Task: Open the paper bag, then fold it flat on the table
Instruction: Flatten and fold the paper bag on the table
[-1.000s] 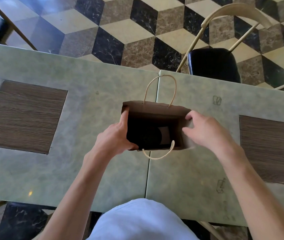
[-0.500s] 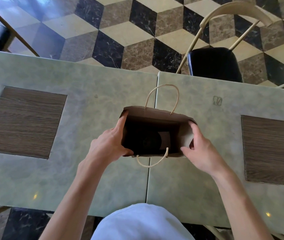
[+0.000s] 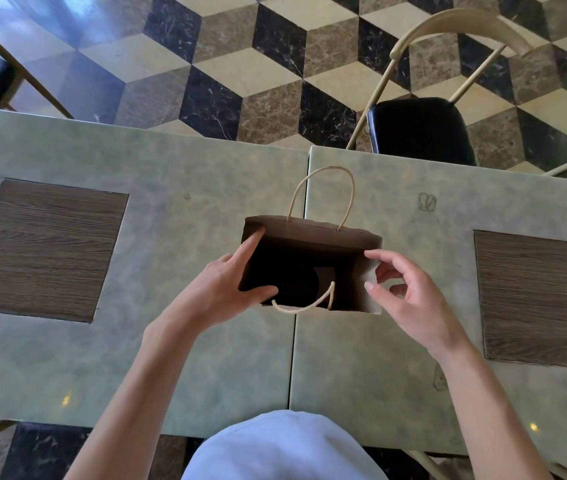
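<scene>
A small brown paper bag (image 3: 316,233) with twisted paper handles stands upright and open on the green table (image 3: 178,358), over the seam between two tabletops. Its inside is dark, with a dark round shape at the bottom. My left hand (image 3: 219,292) grips the bag's left wall, index finger along the rim and thumb on the near edge. My right hand (image 3: 410,296) pinches the right side panel between thumb and fingers, and that panel bends inward. One handle stands up at the far rim, the other hangs over the near rim.
Two wood-grain insets lie in the tabletop, the left inset (image 3: 40,251) and the right inset (image 3: 534,299). A folding chair (image 3: 420,129) with a black seat stands beyond the far edge on a patterned marble floor. My white shirt (image 3: 282,448) fills the bottom centre.
My right hand has shifted from lying over the bag's right side to pinching its side panel with the fingers spread. The bag sits a little nearer to me. My left hand keeps its grip.
</scene>
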### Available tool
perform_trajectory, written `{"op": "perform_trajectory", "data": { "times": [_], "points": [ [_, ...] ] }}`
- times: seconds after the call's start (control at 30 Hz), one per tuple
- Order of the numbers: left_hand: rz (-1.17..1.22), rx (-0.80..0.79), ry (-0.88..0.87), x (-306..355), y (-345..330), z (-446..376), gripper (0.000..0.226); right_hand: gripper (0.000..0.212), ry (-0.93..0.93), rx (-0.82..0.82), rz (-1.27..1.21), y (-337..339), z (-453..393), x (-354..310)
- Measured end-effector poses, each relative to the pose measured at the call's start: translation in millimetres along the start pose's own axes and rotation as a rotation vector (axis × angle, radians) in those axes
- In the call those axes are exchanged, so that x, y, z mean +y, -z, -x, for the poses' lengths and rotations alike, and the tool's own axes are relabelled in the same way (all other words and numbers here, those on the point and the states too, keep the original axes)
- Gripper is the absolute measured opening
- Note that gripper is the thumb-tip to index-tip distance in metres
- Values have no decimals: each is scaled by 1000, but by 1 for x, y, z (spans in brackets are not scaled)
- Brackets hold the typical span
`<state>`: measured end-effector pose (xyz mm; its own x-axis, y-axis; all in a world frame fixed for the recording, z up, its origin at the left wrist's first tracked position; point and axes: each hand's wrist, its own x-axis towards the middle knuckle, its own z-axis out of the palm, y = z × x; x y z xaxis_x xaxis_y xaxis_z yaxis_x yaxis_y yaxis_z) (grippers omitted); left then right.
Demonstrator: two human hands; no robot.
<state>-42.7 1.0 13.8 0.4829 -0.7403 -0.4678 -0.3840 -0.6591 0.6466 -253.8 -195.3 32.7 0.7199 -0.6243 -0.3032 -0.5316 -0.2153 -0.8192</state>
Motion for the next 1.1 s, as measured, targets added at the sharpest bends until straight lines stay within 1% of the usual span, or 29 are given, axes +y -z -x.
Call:
{"op": "perform_trajectory", "data": {
  "times": [0.07,0.13,0.2,0.23,0.3,0.4,0.43,0.47,0.5,0.57,0.63,0.7,0.8,0.87,0.93,1.03,1.1],
  "points": [
    [5,-3,-6,1,6,3,70,37,3,-8,-74,3,1,1],
    [-22,26,-55,2,12,8,56,38,-2,-28,-147,5,3,1],
    [-15,65,-99,1,17,12,51,39,1,-54,-196,5,6,2],
    [12,68,-109,0,19,14,53,40,5,-67,-209,5,8,4],
    [72,52,-130,-5,23,15,67,46,5,-82,-240,5,11,7],
    [92,59,-127,-18,22,15,102,57,-16,-92,-296,8,16,11],
    [108,76,-117,-23,19,14,108,59,-30,-96,-276,8,17,15],
    [139,89,-105,-28,15,13,110,61,-50,-104,-234,8,18,19],
    [176,98,-93,-32,11,11,107,63,-76,-125,-172,6,19,24],
    [216,96,-72,-37,1,7,94,65,-118,-198,-55,1,18,32],
    [204,69,-67,-40,-9,2,78,67,-128,-223,-51,-8,16,36],
    [203,39,-83,-41,-17,-4,67,66,-128,-194,-110,-19,12,37],
    [261,31,-104,-40,-26,-11,59,51,-176,-153,-207,-31,1,37],
    [300,31,-92,-38,-30,-12,54,46,-147,-159,-239,-36,-4,37],
    [360,33,-55,-38,-34,-13,45,38,-141,-111,-253,-40,-7,37],
    [507,89,38,-41,-36,-13,27,16,-180,-34,-325,-43,-9,44],
    [550,128,70,-44,-38,-15,31,18,-197,1,-357,-44,-10,49]
  ]
}}
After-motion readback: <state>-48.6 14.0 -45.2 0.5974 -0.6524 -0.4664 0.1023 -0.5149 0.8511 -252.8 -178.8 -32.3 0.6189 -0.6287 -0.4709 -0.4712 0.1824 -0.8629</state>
